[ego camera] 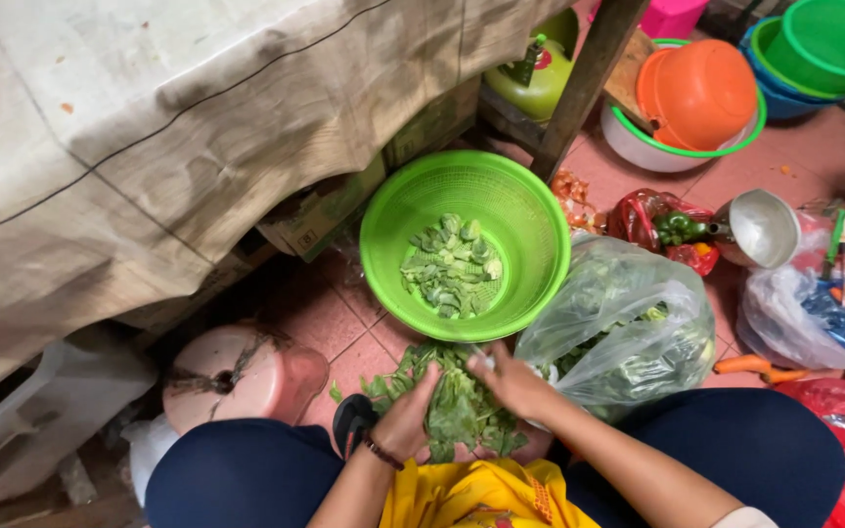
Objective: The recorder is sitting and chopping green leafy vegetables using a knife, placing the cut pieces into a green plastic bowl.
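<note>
Both my hands rest on a heap of leafy greens (457, 406) lying low between my knees. My left hand (406, 418) cups the left side of the heap, fingers curled into the leaves. My right hand (511, 381) presses on the right side, and a thin blade-like tip shows at its fingers; I cannot tell whether it holds a knife. Just beyond the heap stands a green plastic colander (413, 210) with cut green pieces (450, 266) at its bottom.
A clear plastic bag of greens (628, 323) lies to the right. Further right are carrots (750, 367), a metal ladle (760, 230), a red bag with a pepper (672, 230) and stacked orange and green basins (701, 93). A pink stool (237, 376) stands left, under a cloth-covered table (149, 127).
</note>
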